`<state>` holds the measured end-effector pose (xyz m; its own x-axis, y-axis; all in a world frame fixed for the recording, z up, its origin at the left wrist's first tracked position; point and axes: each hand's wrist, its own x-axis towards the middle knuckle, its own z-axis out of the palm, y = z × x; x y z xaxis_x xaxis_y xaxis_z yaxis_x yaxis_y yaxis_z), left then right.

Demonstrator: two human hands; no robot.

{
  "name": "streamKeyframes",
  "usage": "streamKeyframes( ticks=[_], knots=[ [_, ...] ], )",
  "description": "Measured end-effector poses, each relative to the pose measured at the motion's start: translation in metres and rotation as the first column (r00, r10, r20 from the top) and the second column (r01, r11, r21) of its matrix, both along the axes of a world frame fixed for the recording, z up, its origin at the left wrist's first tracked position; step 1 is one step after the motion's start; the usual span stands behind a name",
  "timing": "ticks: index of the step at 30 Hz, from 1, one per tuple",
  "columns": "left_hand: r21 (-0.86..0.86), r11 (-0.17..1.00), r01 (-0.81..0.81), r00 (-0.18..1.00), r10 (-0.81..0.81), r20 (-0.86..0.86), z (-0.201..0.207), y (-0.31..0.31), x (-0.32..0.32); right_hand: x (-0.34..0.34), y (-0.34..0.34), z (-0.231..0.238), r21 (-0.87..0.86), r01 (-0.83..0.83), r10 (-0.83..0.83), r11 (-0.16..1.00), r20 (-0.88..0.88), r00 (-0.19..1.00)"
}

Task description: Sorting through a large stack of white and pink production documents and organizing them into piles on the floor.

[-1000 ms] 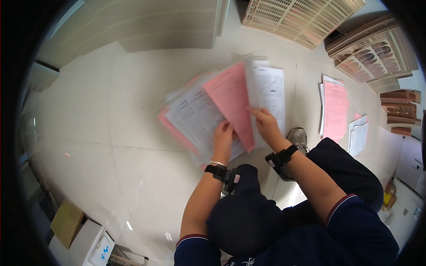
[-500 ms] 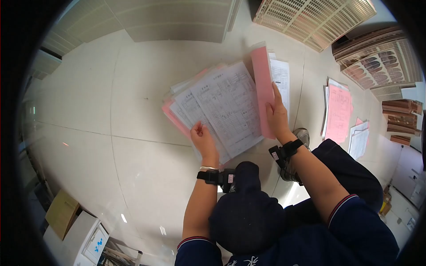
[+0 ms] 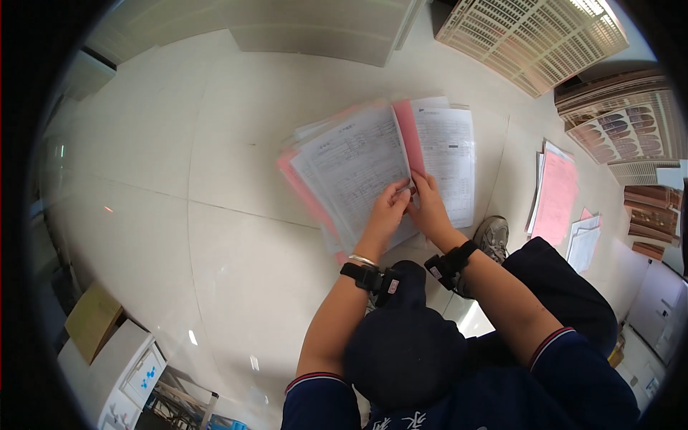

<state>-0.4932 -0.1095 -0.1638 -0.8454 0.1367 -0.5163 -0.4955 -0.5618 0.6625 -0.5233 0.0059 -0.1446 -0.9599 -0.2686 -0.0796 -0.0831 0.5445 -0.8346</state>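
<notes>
A fanned pile of printed paper forms (image 3: 355,154) and pink sheets lies on the floor in front of me. One pink sheet (image 3: 408,132) stands partly raised along the right side of the printed forms. My left hand (image 3: 389,211) is closed at the lower right edge of the top form, thumb and fingers pinching the paper there. Right beside it, my right hand (image 3: 428,211) grips the lower end of the raised pink sheet. Their fingertips nearly meet, and which sheets each one pinches is partly hidden. Further white forms (image 3: 448,161) lie flat to the right of the pink sheet.
A second stack with a pink top sheet (image 3: 555,190) and a smaller paper stack (image 3: 584,240) lie on the floor at right. Slatted beige panels (image 3: 534,43) and brown patterned boards (image 3: 620,122) stand beyond. A white drawer cabinet (image 3: 122,373) is at lower left. My shoe (image 3: 491,236) is near the papers.
My left hand has moved right and up to the paper edge, beside my right hand. The right hand has come lower and left, and the pink sheet has swung left, narrower to view.
</notes>
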Motion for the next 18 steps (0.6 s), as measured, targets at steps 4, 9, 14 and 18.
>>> streamKeyframes(
  ticks=[4, 9, 14, 18],
  knots=[
    [-0.574, 0.815, -0.080, 0.997, 0.058, -0.055, -0.018, -0.027, 0.012, -0.017, 0.026, -0.009, 0.129, 0.010, -0.011, 0.992, 0.012, 1.000],
    [-0.824, 0.414, -0.388, 0.861, 0.482, -0.164, -0.037, -0.060, 0.037, -0.036, 0.044, 0.005, 0.060, 0.152, -0.156, 0.987, 0.071, 0.985],
    [-0.701, 0.619, -0.353, 0.879, 0.476, -0.022, -0.034, -0.055, 0.034, -0.030, 0.013, 0.025, -0.065, 0.131, -0.138, 0.989, -0.127, 0.982],
    [-0.765, 0.628, -0.144, 0.980, 0.199, -0.020, -0.032, -0.030, 0.015, -0.017, 0.007, 0.019, 0.042, -0.132, 0.136, 0.990, -0.093, 0.986]
  ],
)
